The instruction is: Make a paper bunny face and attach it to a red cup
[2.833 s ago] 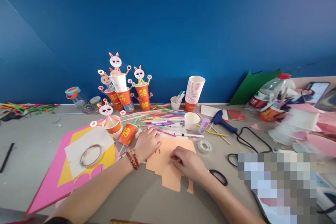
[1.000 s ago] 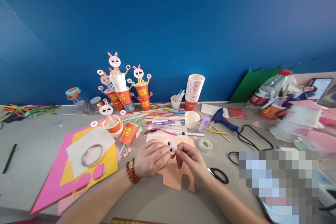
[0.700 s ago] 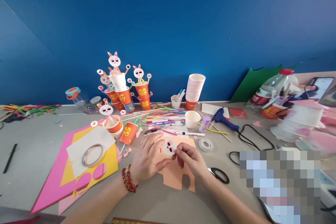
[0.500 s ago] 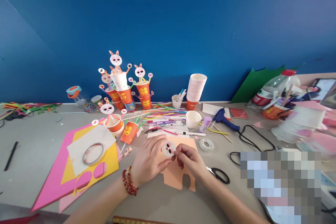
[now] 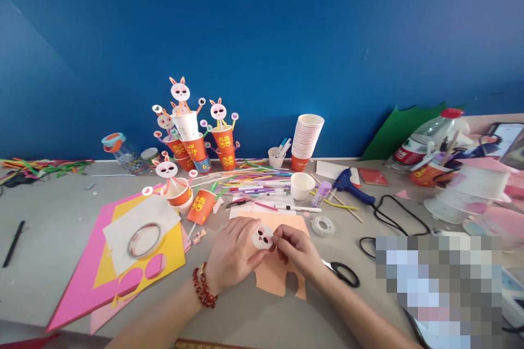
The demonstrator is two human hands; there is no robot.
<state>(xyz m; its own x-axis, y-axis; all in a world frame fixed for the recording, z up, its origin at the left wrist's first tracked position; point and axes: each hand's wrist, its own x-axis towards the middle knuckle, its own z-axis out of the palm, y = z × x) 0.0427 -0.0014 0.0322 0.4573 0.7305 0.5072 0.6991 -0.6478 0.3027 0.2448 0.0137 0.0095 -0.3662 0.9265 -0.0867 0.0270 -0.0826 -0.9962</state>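
A round white paper bunny face (image 5: 262, 236) with dark eyes and pink cheeks is held above an orange sheet of paper (image 5: 272, 278). My left hand (image 5: 235, 248) grips its left and lower edge, thumb below and fingers over the top. At the face's right edge, my right hand (image 5: 295, 245) has thumb and fingertips pinched together; whether something small is between them is hidden. Black-handled scissors (image 5: 344, 274) lie right of the orange sheet, partly behind my right forearm. A tipped red paper cup (image 5: 202, 206) stands beyond my left hand.
Finished bunny cups (image 5: 186, 144) stand at the back left. Coloured sheets with a tape roll (image 5: 144, 240) lie left. Behind the hands are pipe cleaners, markers (image 5: 297, 208), a small tape roll (image 5: 323, 226) and a white cup (image 5: 302, 186). A blue glue gun (image 5: 352, 188) and its cord lie right.
The bunny face has turned slightly in my fingers and tilts a little more. Both hands stay in nearly the same place.
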